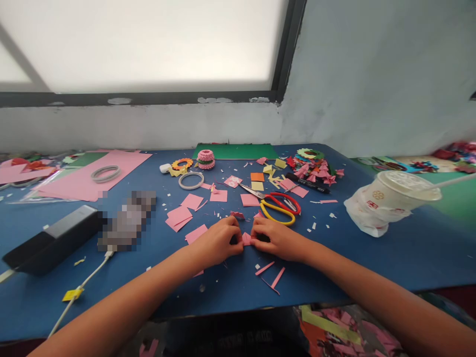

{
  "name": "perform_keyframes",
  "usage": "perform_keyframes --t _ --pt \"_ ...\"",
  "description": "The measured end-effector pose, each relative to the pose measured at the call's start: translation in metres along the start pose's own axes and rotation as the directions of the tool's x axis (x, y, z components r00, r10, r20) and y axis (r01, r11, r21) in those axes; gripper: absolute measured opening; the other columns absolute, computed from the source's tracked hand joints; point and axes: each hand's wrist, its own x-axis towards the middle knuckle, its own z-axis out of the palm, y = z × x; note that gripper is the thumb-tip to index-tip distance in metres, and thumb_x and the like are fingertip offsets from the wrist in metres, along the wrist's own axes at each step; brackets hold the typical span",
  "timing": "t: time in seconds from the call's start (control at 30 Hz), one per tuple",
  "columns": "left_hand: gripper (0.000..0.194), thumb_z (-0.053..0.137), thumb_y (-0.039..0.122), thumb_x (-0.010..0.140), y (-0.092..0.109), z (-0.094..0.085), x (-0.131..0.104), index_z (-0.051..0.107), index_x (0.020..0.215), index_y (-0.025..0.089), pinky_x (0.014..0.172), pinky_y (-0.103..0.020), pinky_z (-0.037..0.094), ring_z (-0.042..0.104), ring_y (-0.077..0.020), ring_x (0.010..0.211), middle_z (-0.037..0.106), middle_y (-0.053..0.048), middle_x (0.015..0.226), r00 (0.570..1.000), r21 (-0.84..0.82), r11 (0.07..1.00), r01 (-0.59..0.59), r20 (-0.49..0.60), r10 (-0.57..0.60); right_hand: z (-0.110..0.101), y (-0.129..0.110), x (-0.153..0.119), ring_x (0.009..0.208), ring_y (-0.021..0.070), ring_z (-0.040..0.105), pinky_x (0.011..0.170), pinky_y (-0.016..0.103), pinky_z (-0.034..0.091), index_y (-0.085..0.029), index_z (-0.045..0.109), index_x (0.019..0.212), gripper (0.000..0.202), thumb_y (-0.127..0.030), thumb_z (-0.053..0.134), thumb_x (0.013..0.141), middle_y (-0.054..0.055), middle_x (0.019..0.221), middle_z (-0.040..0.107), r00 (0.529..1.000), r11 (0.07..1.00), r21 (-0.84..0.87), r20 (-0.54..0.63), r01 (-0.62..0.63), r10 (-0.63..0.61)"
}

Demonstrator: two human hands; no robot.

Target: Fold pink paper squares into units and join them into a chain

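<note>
A small folded pink paper piece (247, 239) is held between my two hands, just above the blue table. My left hand (222, 241) pinches its left side, and my right hand (275, 239) pinches its right side. Beyond my right hand lie scissors (279, 208) with red and yellow handles. Pink paper squares (179, 216) are scattered to the left of and beyond my left hand. Thin pink strips (278, 277) rest on the table nearer to me, below my right hand.
A wrapped cup (390, 198) with a straw stands at the right. Tape rings (191, 180), a black marker (308, 183) and a pile of folded paper pieces (316, 169) lie farther back. A black box (55, 238) and a cable (89, 277) occupy the left.
</note>
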Motion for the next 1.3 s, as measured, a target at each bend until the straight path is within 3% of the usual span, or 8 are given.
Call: perform_keyframes --t 0.13,0.3,0.53,0.7,0.83,1.03,1.17,1.3 --pt "0.003 0.059 0.016 0.074 -0.005 0.001 0.002 0.058 0.074 0.014 0.066 -0.025 0.045 0.054 -0.0149 0.077 0.052 -0.003 0.085 1.0 -0.035 0.999 0.017 0.009 -0.016 0.004 -0.003 0.004 0.069 0.0138 0.045 0.062 0.026 0.036 -0.016 0.051 0.066 0.016 -0.016 0.053 0.081 0.001 0.075 0.048 0.998 0.998 -0.01 -0.021 -0.067 0.067" --pt "0.008 0.06 0.019 0.078 -0.006 -0.006 0.004 0.061 0.086 0.016 0.073 -0.026 0.045 0.055 -0.0156 0.085 0.055 -0.003 0.09 0.997 -0.08 0.997 -0.012 0.069 0.018 0.006 0.0 0.007 0.066 0.0133 0.044 0.059 0.026 0.034 -0.016 0.048 0.059 0.027 -0.026 0.055 0.084 0.0 0.07 0.046 0.994 0.994 0.014 -0.016 -0.109 0.109" --pt "0.012 0.058 0.023 0.082 -0.01 -0.019 0.002 0.064 0.091 0.018 0.09 -0.032 0.041 0.051 -0.0194 0.107 0.058 -0.006 0.099 0.984 -0.131 0.986 -0.1 0.133 0.117 -0.004 0.012 0.0 0.065 0.0123 0.044 0.057 0.023 0.034 -0.017 0.05 0.073 0.017 -0.026 0.062 0.079 -0.002 0.071 0.049 0.985 0.98 0.097 0.049 -0.171 0.167" --pt "0.015 0.056 0.021 0.083 -0.009 -0.019 0.0 0.065 0.095 0.019 0.09 -0.032 0.042 0.052 -0.0198 0.107 0.06 -0.006 0.1 0.98 -0.067 0.988 -0.14 0.132 0.148 -0.007 0.015 -0.008 0.07 0.0133 0.047 0.061 0.024 0.039 -0.018 0.057 0.085 0.008 -0.026 0.057 0.084 0.0 0.076 0.051 0.994 0.987 0.125 0.055 -0.099 0.093" --pt "0.017 0.052 0.02 0.086 -0.004 -0.018 -0.002 0.066 0.095 0.018 0.084 -0.029 0.045 0.056 -0.0178 0.098 0.062 -0.005 0.098 0.976 0.024 0.985 -0.173 0.138 0.169 -0.005 0.016 -0.013 0.08 0.0153 0.052 0.073 0.028 0.043 -0.019 0.061 0.095 0.014 -0.026 0.053 0.086 0.004 0.088 0.054 1.0 0.994 0.105 -0.004 0.0 0.0" --pt "0.023 0.048 0.013 0.086 0.0 -0.019 -0.006 0.066 0.098 0.02 0.082 -0.028 0.047 0.06 -0.0165 0.094 0.065 -0.004 0.103 0.962 0.097 0.963 -0.251 0.139 0.236 -0.004 0.016 -0.013 0.083 0.0168 0.055 0.076 0.03 0.045 -0.019 0.066 0.092 0.02 -0.02 0.047 0.088 0.007 0.09 0.058 0.983 0.982 0.034 -0.026 0.184 -0.183" --pt "0.027 0.046 0.009 0.085 0.001 -0.018 -0.006 0.066 0.1 0.021 0.082 -0.029 0.047 0.062 -0.0166 0.092 0.067 -0.003 0.101 0.946 0.141 0.942 -0.304 0.161 0.281 -0.004 0.014 -0.013 0.084 0.0166 0.057 0.076 0.029 0.046 -0.019 0.066 0.092 0.02 -0.02 0.047 0.087 0.007 0.091 0.06 0.981 0.98 0.055 -0.035 0.19 -0.188" --pt "0.026 0.048 0.01 0.083 0.005 -0.018 -0.008 0.067 0.097 0.022 0.074 -0.028 0.049 0.063 -0.0172 0.086 0.067 -0.003 0.098 0.944 0.218 0.923 -0.316 0.168 0.284 -0.004 0.013 -0.01 0.077 0.0152 0.058 0.072 0.027 0.046 -0.017 0.067 0.083 0.017 -0.025 0.052 0.086 0.006 0.084 0.061 0.993 0.987 0.119 -0.065 0.109 -0.102"
